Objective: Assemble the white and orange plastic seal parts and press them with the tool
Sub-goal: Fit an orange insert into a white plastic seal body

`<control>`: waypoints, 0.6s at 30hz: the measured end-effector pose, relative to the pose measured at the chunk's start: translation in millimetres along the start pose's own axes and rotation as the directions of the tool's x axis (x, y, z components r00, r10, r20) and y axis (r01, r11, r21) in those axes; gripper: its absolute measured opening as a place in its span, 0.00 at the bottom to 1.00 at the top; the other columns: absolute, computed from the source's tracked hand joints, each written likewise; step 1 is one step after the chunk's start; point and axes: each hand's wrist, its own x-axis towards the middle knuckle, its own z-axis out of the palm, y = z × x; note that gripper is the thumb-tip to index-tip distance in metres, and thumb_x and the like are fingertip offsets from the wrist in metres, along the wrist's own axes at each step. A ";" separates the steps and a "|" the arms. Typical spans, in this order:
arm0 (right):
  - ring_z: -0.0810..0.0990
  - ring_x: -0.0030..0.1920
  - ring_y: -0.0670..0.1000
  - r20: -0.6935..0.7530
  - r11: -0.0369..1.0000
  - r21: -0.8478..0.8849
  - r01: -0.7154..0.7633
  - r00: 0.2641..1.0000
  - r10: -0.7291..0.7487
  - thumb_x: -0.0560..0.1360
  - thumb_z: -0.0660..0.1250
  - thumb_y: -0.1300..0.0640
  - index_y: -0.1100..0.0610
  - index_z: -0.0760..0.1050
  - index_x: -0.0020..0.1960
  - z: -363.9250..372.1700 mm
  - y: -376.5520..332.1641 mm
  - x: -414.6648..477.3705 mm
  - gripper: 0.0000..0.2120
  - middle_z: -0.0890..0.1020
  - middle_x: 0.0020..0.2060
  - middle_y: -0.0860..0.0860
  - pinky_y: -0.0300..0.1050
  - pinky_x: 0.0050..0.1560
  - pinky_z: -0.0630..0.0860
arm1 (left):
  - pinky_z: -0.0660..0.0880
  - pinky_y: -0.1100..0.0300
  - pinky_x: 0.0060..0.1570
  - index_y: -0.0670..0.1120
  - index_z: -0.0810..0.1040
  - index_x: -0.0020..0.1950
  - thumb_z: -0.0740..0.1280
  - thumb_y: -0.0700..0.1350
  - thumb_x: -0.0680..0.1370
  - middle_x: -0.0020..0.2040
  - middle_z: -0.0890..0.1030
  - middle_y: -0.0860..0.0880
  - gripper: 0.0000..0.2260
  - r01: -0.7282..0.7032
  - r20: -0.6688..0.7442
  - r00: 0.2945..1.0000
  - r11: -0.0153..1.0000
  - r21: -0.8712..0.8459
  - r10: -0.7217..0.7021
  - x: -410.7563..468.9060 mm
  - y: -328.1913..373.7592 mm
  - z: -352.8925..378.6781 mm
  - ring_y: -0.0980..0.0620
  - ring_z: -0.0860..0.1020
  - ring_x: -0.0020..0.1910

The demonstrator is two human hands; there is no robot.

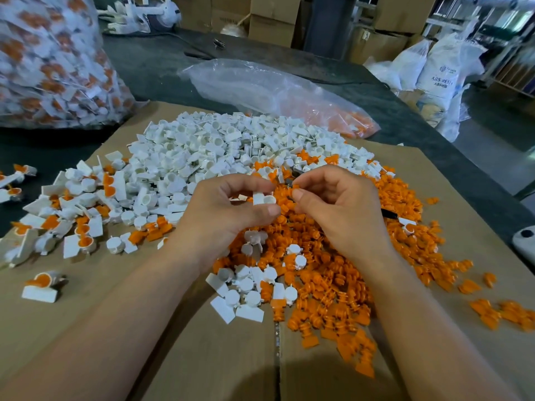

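Observation:
My left hand (231, 206) pinches a white seal part (263, 198) between thumb and fingers, its round cup facing right. My right hand (335, 204) is close beside it, its fingertips closed on a small orange part (294, 187) that is mostly hidden. Both hands hover over the cardboard sheet (179, 328). A heap of white parts (220, 149) lies behind the hands and a heap of orange parts (347, 270) spreads below and right of them. Assembled white-and-orange seals (84, 215) are scattered at the left. A dark tool tip (389, 213) pokes out behind my right hand.
A large clear bag of finished seals (52, 62) stands at the back left. A flatter plastic bag (269, 91) with some orange parts lies behind the white heap. Cardboard boxes (272, 21) and white sacks (437, 70) stand beyond the dark table (150, 62). A white object (525, 240) sits at the right edge.

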 end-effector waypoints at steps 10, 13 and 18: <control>0.80 0.35 0.47 0.058 0.999 0.011 0.037 0.998 -0.038 0.70 0.71 0.63 0.44 0.76 0.37 5.0 -0.8 -2.8 0.14 0.81 0.33 0.46 0.45 0.38 0.80 | 0.66 0.74 0.24 0.55 0.79 0.41 0.77 0.44 0.61 0.23 0.73 0.62 0.13 -0.153 -0.020 0.987 0.958 0.244 0.162 -1.2 -0.2 2.8 0.62 0.70 0.22; 0.80 0.34 0.46 0.039 0.997 0.053 0.048 0.998 -0.050 0.70 0.70 0.63 0.44 0.76 0.37 4.4 -2.0 -3.3 0.14 0.81 0.35 0.47 0.41 0.37 0.79 | 0.65 0.76 0.26 0.56 0.78 0.42 0.76 0.39 0.66 0.24 0.74 0.64 0.14 -0.171 -0.043 0.979 0.922 0.348 0.198 -0.2 -2.3 1.8 0.65 0.71 0.24; 0.79 0.33 0.43 0.104 0.997 0.034 0.062 0.992 -0.065 0.70 0.70 0.64 0.46 0.76 0.38 12.4 -3.1 -5.3 0.13 0.79 0.32 0.45 0.34 0.35 0.76 | 0.71 0.73 0.37 0.60 0.76 0.46 0.76 0.41 0.66 0.41 0.78 0.64 0.18 -0.230 0.007 0.966 0.850 0.473 0.257 -5.0 -3.3 4.3 0.69 0.74 0.34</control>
